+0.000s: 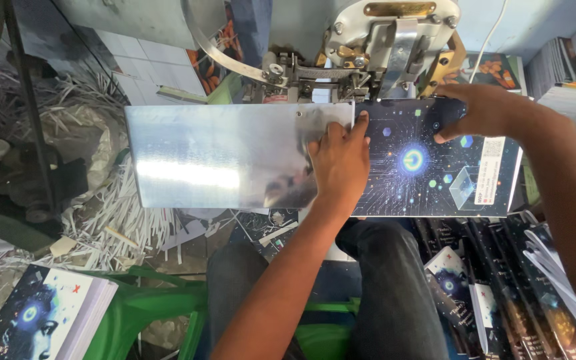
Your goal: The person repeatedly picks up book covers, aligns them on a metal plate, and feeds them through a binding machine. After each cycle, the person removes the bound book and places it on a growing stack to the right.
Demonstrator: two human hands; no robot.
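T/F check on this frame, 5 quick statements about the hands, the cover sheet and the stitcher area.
1. The left hand lies flat on the dark printed cover. True.
2. The right hand holds a pair of scissors. False: it grips the cover's far edge, under the machine head.
3. The metal plate is to the left of the cover. True.
4. A stack of booklets sits at the lower left. True.
5. The floor by the plate is covered in blue cloth. False: white paper trimmings lie there.
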